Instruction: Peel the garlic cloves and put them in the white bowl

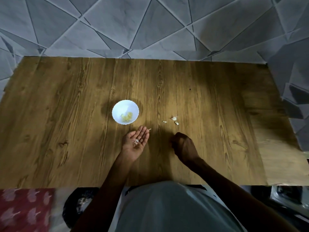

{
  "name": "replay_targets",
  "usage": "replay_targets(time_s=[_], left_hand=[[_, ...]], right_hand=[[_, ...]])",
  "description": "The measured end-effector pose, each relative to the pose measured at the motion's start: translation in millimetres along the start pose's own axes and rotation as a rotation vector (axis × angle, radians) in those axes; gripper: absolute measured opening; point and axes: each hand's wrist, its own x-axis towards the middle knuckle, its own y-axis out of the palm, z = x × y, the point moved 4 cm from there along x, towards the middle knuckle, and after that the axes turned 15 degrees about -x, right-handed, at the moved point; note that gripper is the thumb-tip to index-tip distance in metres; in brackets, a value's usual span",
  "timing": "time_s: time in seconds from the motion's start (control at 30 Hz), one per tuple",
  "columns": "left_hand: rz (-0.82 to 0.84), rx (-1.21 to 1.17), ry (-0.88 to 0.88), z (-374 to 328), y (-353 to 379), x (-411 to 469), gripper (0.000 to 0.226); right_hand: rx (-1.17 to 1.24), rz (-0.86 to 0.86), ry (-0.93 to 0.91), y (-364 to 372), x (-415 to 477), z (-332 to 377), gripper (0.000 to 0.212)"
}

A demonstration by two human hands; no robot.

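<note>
Cupping garlic skins, left hand flat-palmed; right hand fisted, contents unclear.

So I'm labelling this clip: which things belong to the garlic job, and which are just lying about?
Job: white bowl holding peeled garlic; garlic pieces on the table; scraps in the open left hand; closed right hand.

Lying about: red patterned cloth.
</note>
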Motion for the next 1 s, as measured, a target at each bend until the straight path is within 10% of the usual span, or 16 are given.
replay_targets(time_s=[0.53,0.7,1.0], left_hand=[[-0.009,0.056,-0.034,18.1,4.1,-1.3,0.037],[-0.037,0.086,-0.009,21.5,7.6,1.4,0.04],[-0.04,0.06,-0.017,42.4,16.2,-1.9,0.027]], right_hand=[[-0.228,-0.004,-0.188,12.6,8.4,19.0,0.011],[0.039,0.1,0.085,2.8,22.8,11.6,0.012],[0.145,0.079,-0.062,-35.7,35.5,59.2,0.019]])
